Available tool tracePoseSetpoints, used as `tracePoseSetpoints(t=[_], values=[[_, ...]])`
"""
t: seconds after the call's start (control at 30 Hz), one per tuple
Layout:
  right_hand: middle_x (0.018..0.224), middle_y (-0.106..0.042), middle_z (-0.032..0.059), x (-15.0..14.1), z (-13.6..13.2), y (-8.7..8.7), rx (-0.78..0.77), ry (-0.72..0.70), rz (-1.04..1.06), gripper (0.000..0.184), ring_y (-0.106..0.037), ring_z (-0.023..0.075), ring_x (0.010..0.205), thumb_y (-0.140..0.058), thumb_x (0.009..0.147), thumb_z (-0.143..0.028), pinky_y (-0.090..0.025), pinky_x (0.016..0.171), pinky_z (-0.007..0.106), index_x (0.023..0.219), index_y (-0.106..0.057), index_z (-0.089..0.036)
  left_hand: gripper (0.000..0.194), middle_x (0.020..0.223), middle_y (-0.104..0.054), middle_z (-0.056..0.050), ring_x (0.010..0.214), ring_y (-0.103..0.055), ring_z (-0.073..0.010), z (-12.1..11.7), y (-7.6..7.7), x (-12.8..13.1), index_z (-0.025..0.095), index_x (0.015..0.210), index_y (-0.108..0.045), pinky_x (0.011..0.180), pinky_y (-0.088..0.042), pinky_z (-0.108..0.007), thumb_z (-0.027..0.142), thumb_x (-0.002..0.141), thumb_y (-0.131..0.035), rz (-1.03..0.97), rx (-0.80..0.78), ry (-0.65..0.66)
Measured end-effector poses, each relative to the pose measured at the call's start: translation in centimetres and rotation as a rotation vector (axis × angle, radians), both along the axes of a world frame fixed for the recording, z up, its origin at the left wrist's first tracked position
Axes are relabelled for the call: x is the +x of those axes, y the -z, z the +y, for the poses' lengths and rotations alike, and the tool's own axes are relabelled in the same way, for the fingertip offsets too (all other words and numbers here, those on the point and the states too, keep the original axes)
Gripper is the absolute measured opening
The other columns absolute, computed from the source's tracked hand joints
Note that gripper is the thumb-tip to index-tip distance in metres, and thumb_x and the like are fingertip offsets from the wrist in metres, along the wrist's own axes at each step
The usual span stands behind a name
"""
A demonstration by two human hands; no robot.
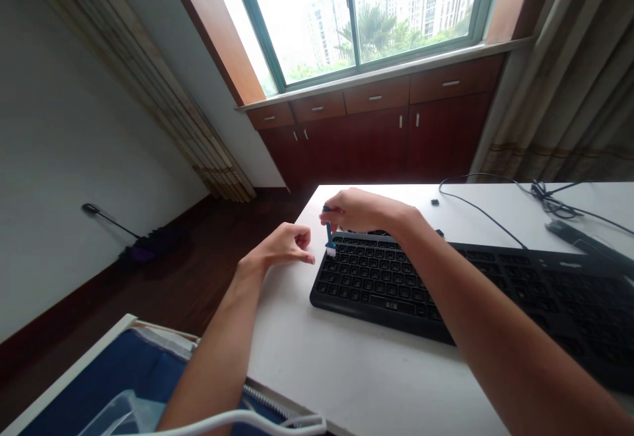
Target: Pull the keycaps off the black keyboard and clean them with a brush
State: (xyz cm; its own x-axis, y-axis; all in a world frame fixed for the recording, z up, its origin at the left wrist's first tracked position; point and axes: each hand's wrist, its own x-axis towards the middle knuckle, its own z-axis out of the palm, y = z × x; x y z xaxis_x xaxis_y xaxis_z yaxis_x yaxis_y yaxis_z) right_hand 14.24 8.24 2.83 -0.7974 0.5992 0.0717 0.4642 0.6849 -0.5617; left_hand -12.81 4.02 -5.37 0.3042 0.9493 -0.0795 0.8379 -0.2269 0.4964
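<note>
A black keyboard [376, 276] with its keycaps off, bare key sockets showing, lies on the white table [317, 343]. My right hand [354, 210] is closed around the blue handle of a small brush [329, 232] above the keyboard's far left corner. The brush points down, its white bristles at the sockets near the left edge. Left of the keyboard, my left hand [287, 243] rests on the table with fingers curled in and thumb stuck out, nothing visible in it. My right forearm hides part of the keyboard's middle.
Small black pieces [434, 202] lie behind the keyboard. A black cable [488, 210] loops to the right, near a dark elongated object [569, 232]. Below left stands a blue fabric container [153, 363] with a white rod [238, 417] in front. Red cabinets [376, 139] line the window wall.
</note>
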Motion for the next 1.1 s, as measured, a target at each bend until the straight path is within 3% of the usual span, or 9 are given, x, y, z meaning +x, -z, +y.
tracePoseSetpoints(t=[0.13,0.27,0.4,0.53,0.7,0.8,0.9,0.97,1.1], values=[[0.089,-0.077,0.0087,0.1,-0.2,0.0,0.193,0.067,0.133,0.032,-0.062,0.0142,0.069,-0.051,0.102,-0.037,-0.036,0.060,0.026,0.104,-0.078,-0.019,0.055,0.062,-0.050,0.004,0.061,-0.041,-0.0112,0.2,0.3,1.1,0.017,0.065,-0.053,0.054,-0.029,-0.024,0.059,0.057,-0.089,0.002,0.027,0.044],[0.092,-0.077,0.0079,-0.1,-0.3,-0.2,0.113,0.036,0.241,0.033,-0.063,0.0132,0.072,-0.052,0.101,-0.039,-0.040,0.064,0.024,0.105,-0.078,-0.020,0.059,0.061,-0.050,0.004,0.060,-0.041,-0.0107,0.2,0.6,1.8,0.017,0.062,-0.051,0.055,-0.029,-0.024,0.063,0.059,-0.088,0.011,0.060,0.085],[0.087,-0.077,0.0066,-0.4,-0.2,0.0,-0.001,-0.026,0.107,0.032,-0.061,0.0131,0.068,-0.052,0.099,-0.039,-0.038,0.057,0.024,0.094,-0.078,-0.020,0.060,0.060,-0.051,0.004,0.058,-0.041,-0.0103,0.3,0.9,1.8,0.017,0.063,-0.051,0.054,-0.029,-0.024,0.066,0.061,-0.086,0.037,0.104,0.103],[0.084,-0.075,0.0099,-0.1,-0.5,-0.6,0.212,0.154,-0.016,0.030,-0.061,0.0163,0.065,-0.053,0.095,-0.034,-0.034,0.054,0.027,0.087,-0.077,-0.018,0.061,0.059,-0.048,0.005,0.058,-0.038,-0.0100,0.3,1.0,2.0,0.017,0.062,-0.049,0.053,-0.028,-0.024,0.068,0.064,-0.083,0.070,0.130,0.092],[0.086,-0.075,0.0138,0.8,-1.8,-2.9,0.384,0.306,-0.059,0.028,-0.066,0.0216,0.068,-0.051,0.090,-0.026,-0.036,0.054,0.030,0.090,-0.077,-0.016,0.062,0.059,-0.049,0.005,0.058,-0.039,-0.0104,0.3,1.0,2.2,0.017,0.062,-0.050,0.053,-0.028,-0.024,0.070,0.062,-0.083,0.075,0.103,0.064],[0.085,-0.074,0.0162,1.2,-2.3,-3.8,0.341,0.396,-0.186,0.025,-0.070,0.0267,0.076,-0.057,0.086,-0.022,-0.043,0.060,0.032,0.097,-0.078,-0.015,0.062,0.060,-0.049,0.005,0.059,-0.038,-0.0104,0.2,0.9,2.2,0.017,0.062,-0.050,0.053,-0.028,-0.024,0.070,0.061,-0.083,0.069,0.098,0.062],[0.088,-0.075,0.0185,1.2,-2.0,-3.4,0.253,0.443,-0.302,0.026,-0.071,0.0293,0.081,-0.062,0.084,-0.020,-0.048,0.064,0.034,0.102,-0.079,-0.013,0.062,0.061,-0.049,0.004,0.059,-0.039,-0.0103,0.2,0.9,2.2,0.017,0.062,-0.050,0.053,-0.027,-0.024,0.070,0.062,-0.084,0.064,0.093,0.068],[0.090,-0.075,0.0183,1.0,-1.6,-2.6,0.198,0.396,-0.282,0.024,-0.070,0.0271,0.078,-0.062,0.085,-0.022,-0.047,0.061,0.032,0.100,-0.078,-0.012,0.061,0.060,-0.049,0.005,0.058,-0.038,-0.0102,0.2,0.8,2.2,0.017,0.062,-0.051,0.054,-0.028,-0.024,0.069,0.062,-0.083,0.063,0.094,0.070],[0.091,-0.077,0.0109,0.3,-0.7,-1.4,0.069,0.144,0.014,0.030,-0.065,0.0160,0.068,-0.051,0.098,-0.033,-0.042,0.055,0.025,0.095,-0.077,-0.017,0.061,0.059,-0.047,0.005,0.058,-0.038,-0.0102,0.2,0.9,2.2,0.017,0.062,-0.051,0.054,-0.029,-0.024,0.069,0.062,-0.084,0.064,0.102,0.072]])
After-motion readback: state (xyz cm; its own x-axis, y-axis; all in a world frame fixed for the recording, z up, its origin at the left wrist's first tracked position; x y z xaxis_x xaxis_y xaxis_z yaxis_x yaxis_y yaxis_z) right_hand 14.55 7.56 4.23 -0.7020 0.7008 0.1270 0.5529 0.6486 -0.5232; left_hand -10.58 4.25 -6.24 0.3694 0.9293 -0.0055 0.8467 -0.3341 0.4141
